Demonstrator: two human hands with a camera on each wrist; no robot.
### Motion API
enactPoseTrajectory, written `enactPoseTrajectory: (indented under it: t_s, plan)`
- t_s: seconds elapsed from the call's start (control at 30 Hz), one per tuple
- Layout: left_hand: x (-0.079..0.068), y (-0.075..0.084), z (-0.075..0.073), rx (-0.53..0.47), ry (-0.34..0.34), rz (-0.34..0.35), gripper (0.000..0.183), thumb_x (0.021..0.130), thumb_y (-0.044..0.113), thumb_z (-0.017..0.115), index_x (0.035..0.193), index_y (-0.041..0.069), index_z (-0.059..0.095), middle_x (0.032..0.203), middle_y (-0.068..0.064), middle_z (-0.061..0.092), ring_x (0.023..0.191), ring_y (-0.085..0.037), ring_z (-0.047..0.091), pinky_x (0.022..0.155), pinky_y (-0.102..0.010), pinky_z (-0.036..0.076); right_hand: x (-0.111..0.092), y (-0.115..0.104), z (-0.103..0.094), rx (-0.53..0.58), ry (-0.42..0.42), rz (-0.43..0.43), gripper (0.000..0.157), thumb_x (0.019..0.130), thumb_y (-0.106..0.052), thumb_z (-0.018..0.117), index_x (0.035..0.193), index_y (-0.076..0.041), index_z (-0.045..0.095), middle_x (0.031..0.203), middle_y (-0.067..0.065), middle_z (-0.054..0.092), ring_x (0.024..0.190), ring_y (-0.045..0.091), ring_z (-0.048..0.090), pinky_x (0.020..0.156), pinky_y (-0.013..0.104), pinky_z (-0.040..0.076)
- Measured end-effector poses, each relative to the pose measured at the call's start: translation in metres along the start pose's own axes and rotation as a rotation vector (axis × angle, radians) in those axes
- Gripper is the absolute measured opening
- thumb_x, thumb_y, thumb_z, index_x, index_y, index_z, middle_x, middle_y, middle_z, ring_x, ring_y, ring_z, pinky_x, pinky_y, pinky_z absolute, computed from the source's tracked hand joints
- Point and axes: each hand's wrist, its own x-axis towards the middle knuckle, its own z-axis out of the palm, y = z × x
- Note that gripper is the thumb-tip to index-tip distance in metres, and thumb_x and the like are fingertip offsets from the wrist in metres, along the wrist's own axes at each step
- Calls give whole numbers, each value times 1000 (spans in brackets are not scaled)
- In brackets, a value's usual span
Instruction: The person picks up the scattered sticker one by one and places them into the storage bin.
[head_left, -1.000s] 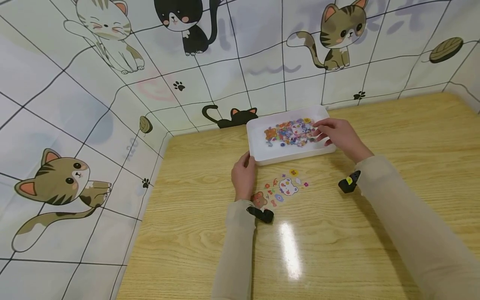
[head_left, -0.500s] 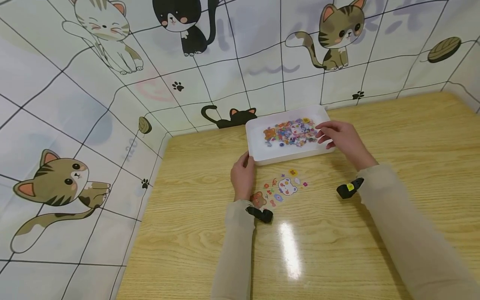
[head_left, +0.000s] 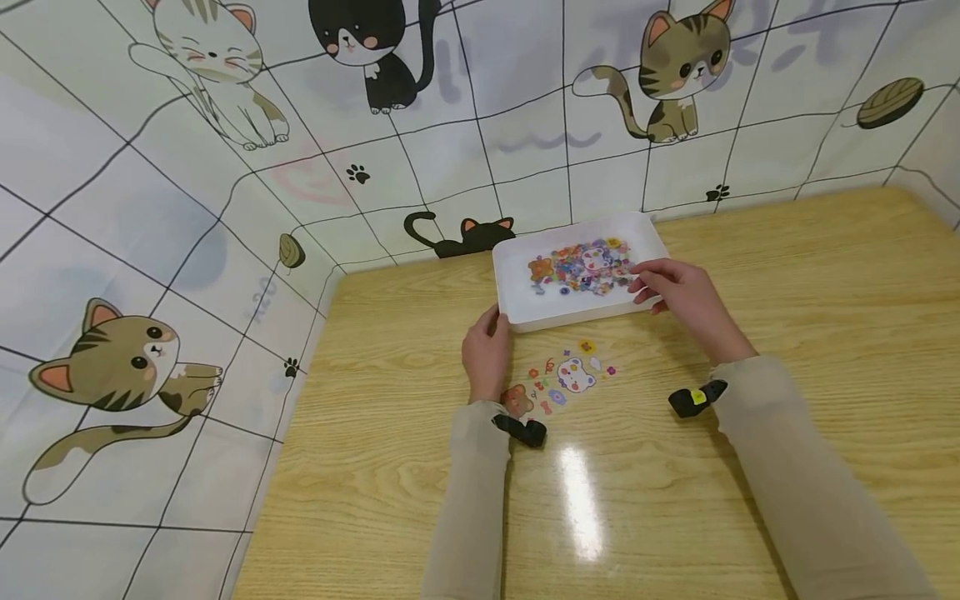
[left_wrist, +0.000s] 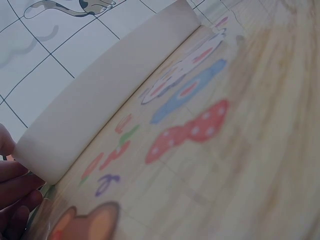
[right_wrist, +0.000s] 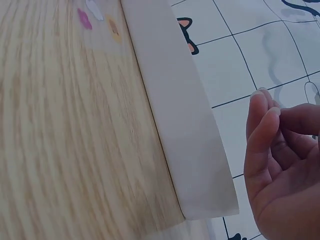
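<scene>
the cat-print wall covering (head_left: 187, 192) wraps round the back and left of everything, a grid of tiles with cartoon cats and yarn balls. in front of it the wooden table (head_left: 787, 275) fills the lower right, with a bright glare spot near the person's sleeves.

at the back of the table, near the wall, sits the white tray (head_left: 525, 310), shallow and rectangular, with a heap of small colourful stickers (head_left: 581, 265) lying inside towards its right half. just in front of the tray, flat on the wood, lies a sticker sheet (head_left: 562, 375) with a white cat face, a brown bear and little flowers on it; the left wrist view shows the same sheet (left_wrist: 190, 130) running right up to the tray's wall (left_wrist: 100, 100).

the left hand (head_left: 486, 354) rests on the table at the tray's near left corner, its fingers touching that corner; whether they curl round it i cannot tell. the right hand (head_left: 678, 296) is at the tray's near right corner, over the edge of the sticker heap. in the right wrist view its fingers (right_wrist: 262, 130) are bent in towards the thumb beside the tray wall (right_wrist: 175, 115), and nothing shows between them.
</scene>
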Motion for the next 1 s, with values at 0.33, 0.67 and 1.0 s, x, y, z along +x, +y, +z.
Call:
enactPoseTrajectory:
  t_s: [0.33, 0.67, 1.0]
  plan:
    - [0, 1, 0, 15, 1, 2, 34, 88, 39, 48, 117, 28, 61, 110, 13, 61, 102, -6, 53, 85, -32, 40, 7, 28, -1, 71, -9, -13, 45, 89, -41, 48, 120, -9, 54, 103, 10, 60, 87, 21, 58, 62, 30, 47]
    - [-1, 3, 0, 3, -11, -16, 33, 88, 39, 48, 117, 28, 60, 112, 12, 60, 105, -9, 52, 88, -34, 39, -17, -10, 10, 0, -9, -8, 41, 91, -37, 46, 116, -5, 54, 98, 11, 60, 89, 29, 56, 65, 31, 48]
    - [-3, 3, -3, -18, -23, -12, 35, 89, 38, 48, 119, 26, 59, 113, 12, 59, 106, -9, 51, 89, -32, 38, -15, -8, 17, -77, -75, 7, 43, 92, -38, 43, 118, -5, 51, 101, 13, 59, 89, 29, 56, 67, 39, 47]
